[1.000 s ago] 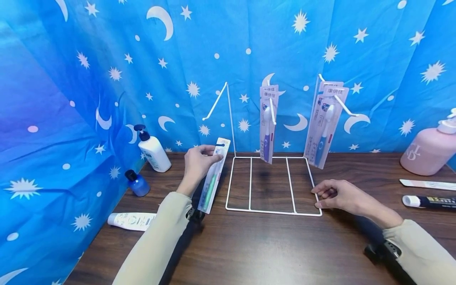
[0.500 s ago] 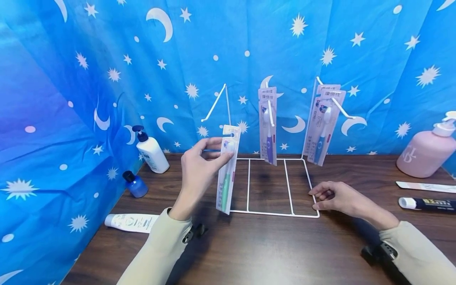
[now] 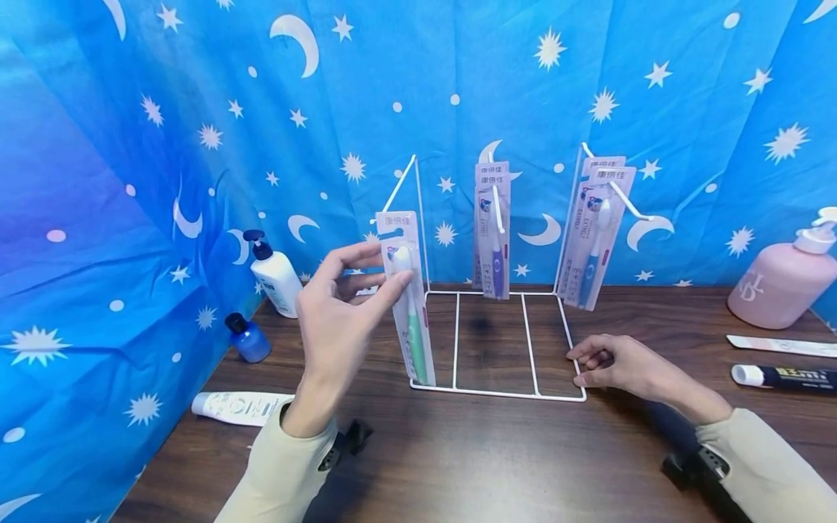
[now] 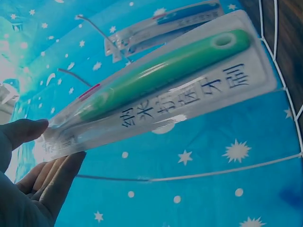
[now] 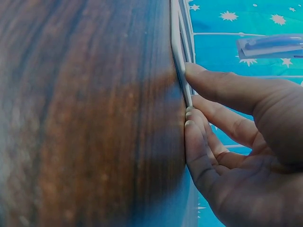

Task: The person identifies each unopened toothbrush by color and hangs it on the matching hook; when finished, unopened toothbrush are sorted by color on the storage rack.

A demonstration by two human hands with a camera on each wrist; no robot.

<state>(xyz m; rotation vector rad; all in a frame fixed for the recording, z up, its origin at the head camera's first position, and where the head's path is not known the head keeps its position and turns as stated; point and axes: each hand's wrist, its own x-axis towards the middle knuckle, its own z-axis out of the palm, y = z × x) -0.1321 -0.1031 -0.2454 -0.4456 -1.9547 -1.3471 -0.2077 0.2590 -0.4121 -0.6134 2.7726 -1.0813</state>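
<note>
My left hand (image 3: 336, 319) pinches a packaged toothbrush (image 3: 415, 338) with a green handle between thumb and fingers. Its card stands nearly upright in front of the white wire rack's left hook (image 3: 399, 183), whose tip shows beside the card's upper left edge. In the left wrist view, the green handle (image 4: 165, 71) points away from the hand. My right hand (image 3: 621, 367) grips the wire rack (image 3: 484, 393) at the right side of its base, near the front corner. Packaged purple toothbrushes (image 3: 497, 270) hang on the middle hook, blue ones (image 3: 591, 269) on the right hook.
A white pump bottle (image 3: 277, 283), a small blue bottle (image 3: 250, 343) and a white tube (image 3: 238, 408) are on the left. To the right are a pink pump bottle (image 3: 781, 280), a flat pale strip (image 3: 781, 345) and a black tube (image 3: 785, 376). A blue curtain hangs behind.
My left hand has raised the green toothbrush from beside the rack to the front of the left hook, turning its face toward the head camera. The right hand stays on the rack.
</note>
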